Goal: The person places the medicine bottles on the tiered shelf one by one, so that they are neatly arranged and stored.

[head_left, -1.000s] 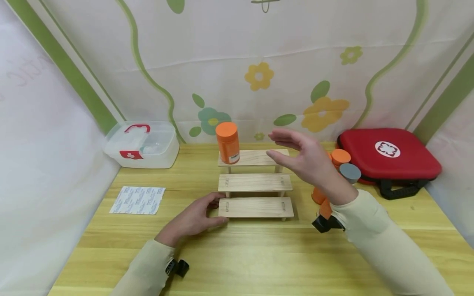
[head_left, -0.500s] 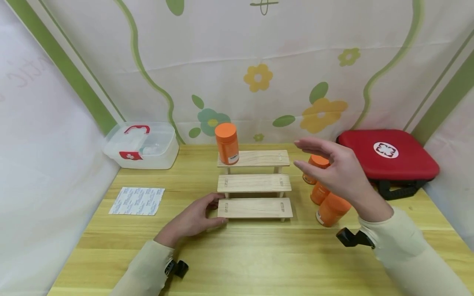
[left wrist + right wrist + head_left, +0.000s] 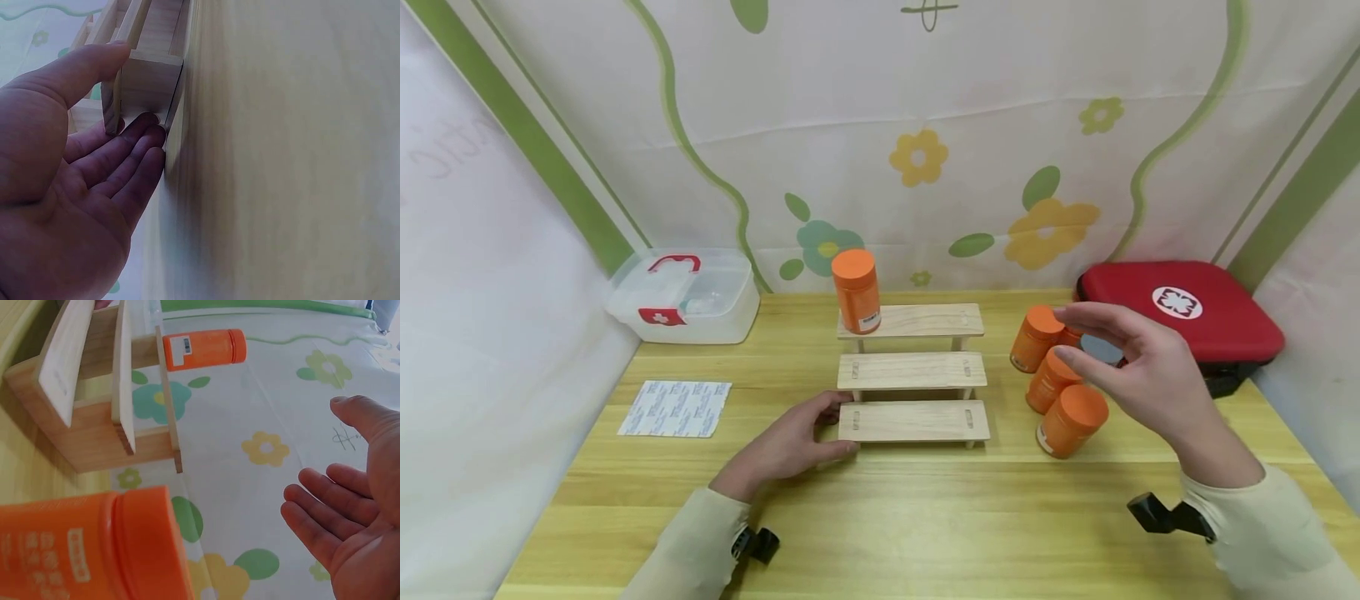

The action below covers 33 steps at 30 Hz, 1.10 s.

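Observation:
A three-tier wooden step shelf (image 3: 913,421) stands on the table. An orange pill bottle (image 3: 857,296) is upright at the left end of its top tier. My left hand (image 3: 793,437) holds the shelf's lower left end; in the left wrist view the thumb lies on the edge of a step and the fingers (image 3: 134,165) reach along the side panel. To the right, my right hand (image 3: 1150,375) hovers with thumb and fingers spread, holding nothing. Its fingertips overlap a group of several orange bottles (image 3: 1072,421) in the head view. A grey lid (image 3: 1101,348) shows partly behind this hand.
At the back right lies a red first-aid case (image 3: 1210,321). A clear plastic first-aid box (image 3: 718,321) stands at the back left, with a printed white packet (image 3: 674,408) in front of it. Flower-patterned fabric (image 3: 820,100) hangs behind the table.
My right hand has moved right and down, from beside the shelf's top tier to over the orange bottles. My left hand and the bottle on the shelf have stayed in place.

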Tool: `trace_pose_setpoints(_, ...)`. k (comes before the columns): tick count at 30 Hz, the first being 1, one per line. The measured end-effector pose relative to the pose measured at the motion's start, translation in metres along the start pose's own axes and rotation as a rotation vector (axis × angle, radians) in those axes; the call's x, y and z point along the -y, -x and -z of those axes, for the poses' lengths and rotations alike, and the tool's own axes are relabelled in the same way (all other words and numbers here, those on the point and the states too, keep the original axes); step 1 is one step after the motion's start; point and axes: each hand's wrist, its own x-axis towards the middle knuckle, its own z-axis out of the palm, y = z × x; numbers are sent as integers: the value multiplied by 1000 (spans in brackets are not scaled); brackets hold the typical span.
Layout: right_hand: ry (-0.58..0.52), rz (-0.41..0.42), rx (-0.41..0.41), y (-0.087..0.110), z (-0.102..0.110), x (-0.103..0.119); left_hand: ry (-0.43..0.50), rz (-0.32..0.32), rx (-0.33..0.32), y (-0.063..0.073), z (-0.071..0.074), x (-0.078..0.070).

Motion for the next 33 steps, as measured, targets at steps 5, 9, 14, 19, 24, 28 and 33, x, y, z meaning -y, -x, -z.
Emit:
trace_pose_setpoints(5,-7,-5,-26,12,8,-8,-3,-13,0,0,0,1)
trace_pose_setpoints(9,13,3,-12,22,14,-13,-4,-24,0,1,-1,2)
trace_pose_setpoints(14,63,-10,-2,34,19,-19,-10,-30,-3,1,0,2)
trace_pose_setpoints(19,112,-54,1,47,21,-27,-15,-44,-2,1,0,3)
trace_pose_setpoints(24,175,-101,33,59,22,-36,-12,-42,-5,2,0,3)
trace_pose_setpoints(28,172,-119,49,67,21,-43,-3,-31,-4,2,0,3)
trace_pose_setpoints(33,129,-101,64,73,17,-50,-2,-22,-5,1,0,2)
